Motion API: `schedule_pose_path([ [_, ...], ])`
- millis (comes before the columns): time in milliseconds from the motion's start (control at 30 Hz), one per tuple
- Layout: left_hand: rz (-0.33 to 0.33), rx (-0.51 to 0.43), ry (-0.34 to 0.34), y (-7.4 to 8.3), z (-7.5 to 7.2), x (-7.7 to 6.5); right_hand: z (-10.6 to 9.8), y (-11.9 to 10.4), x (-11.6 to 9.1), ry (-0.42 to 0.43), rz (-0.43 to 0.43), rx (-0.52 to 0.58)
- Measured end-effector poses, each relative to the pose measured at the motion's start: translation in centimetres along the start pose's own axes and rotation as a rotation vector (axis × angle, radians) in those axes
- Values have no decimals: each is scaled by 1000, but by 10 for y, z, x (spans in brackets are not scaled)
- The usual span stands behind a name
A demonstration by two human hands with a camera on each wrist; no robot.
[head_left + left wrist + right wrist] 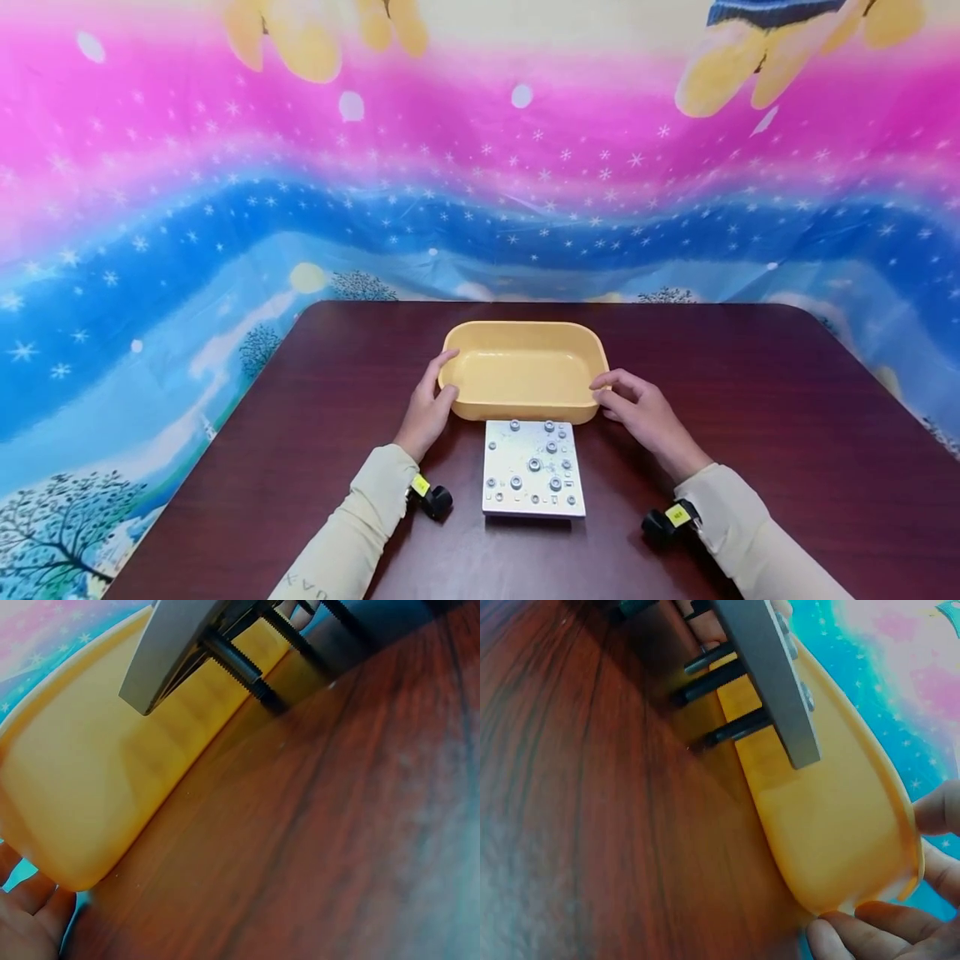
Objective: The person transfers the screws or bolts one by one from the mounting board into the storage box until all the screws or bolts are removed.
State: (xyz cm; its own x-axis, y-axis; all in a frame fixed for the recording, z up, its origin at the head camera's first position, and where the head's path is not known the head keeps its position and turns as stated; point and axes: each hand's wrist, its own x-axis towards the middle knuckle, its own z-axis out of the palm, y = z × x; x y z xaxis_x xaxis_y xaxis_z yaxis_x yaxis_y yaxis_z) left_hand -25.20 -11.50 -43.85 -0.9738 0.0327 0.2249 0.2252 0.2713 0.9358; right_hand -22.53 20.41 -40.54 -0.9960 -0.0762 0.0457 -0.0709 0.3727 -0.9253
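A yellow plastic basin [525, 410], oblong with rounded corners, stands on the table. My left hand [426, 410] holds its left end, thumb at the near side and index finger at the rim. At the right end my right hand [639, 410] grips the rim and wall; in the right wrist view its fingertips [829, 939] touch the wall. In front of the basin, between my forearms, is a square silver metal plate [517, 458] with several socket-head bolts and small holes. Threaded bolt shanks [232, 660] stick out under the plate in the left wrist view.
The dark reddish-brown wooden table [300, 500] has rounded far corners. Behind it hangs a pink and blue cloth [480, 192] with snowflakes and trees. A small black camera is strapped on each wrist, the left camera [437, 502] close to the plate's left side.
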Motion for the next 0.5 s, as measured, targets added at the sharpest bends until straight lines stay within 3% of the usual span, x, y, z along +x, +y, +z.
schedule_pose_path([
  [333,29,-25,4,1,2,1,-5,-6,1,-20,-38,-23],
  [500,34,-45,4,1,0,-1,-14,-12,2,-85,-130,-214],
])
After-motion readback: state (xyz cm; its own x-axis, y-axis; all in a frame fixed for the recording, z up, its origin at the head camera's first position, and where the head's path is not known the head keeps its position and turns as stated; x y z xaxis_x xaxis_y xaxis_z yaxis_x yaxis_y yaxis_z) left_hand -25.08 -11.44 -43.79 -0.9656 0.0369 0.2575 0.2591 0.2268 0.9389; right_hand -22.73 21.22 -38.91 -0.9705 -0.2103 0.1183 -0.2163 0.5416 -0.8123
